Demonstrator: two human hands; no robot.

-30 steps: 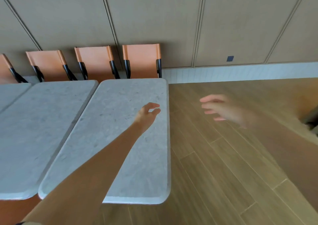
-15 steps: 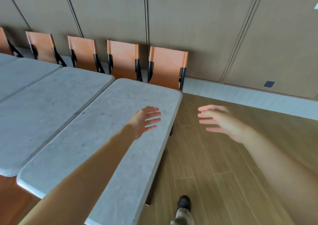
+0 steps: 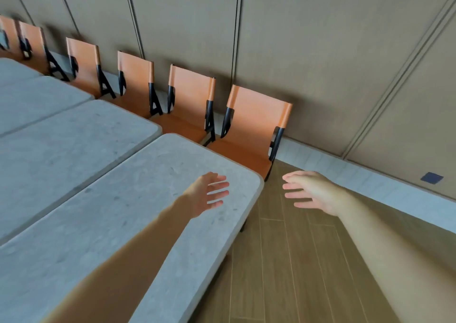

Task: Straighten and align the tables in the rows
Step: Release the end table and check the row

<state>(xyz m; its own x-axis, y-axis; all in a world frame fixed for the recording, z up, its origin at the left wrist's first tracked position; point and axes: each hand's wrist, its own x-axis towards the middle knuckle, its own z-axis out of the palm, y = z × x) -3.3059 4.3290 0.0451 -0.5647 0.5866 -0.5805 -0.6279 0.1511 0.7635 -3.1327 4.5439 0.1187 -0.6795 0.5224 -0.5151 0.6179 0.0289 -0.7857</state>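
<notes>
Your left hand [image 3: 206,194] hovers, fingers spread, over the grey speckled stone-topped end table [image 3: 138,199]. At three o'clock, your right hand [image 3: 311,191], fingers also spread and holding nothing, reaches over the wooden plank floor [image 3: 283,261].

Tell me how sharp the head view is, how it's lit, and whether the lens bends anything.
Head view: the nearest table and both hands, left and right, are fairly sharp; the far chairs at top left smear with blur. Light is soft and even, no glare on the tabletop, and the left forearm looks shaded. The wide lens tilts and fans the wall panels.
</notes>
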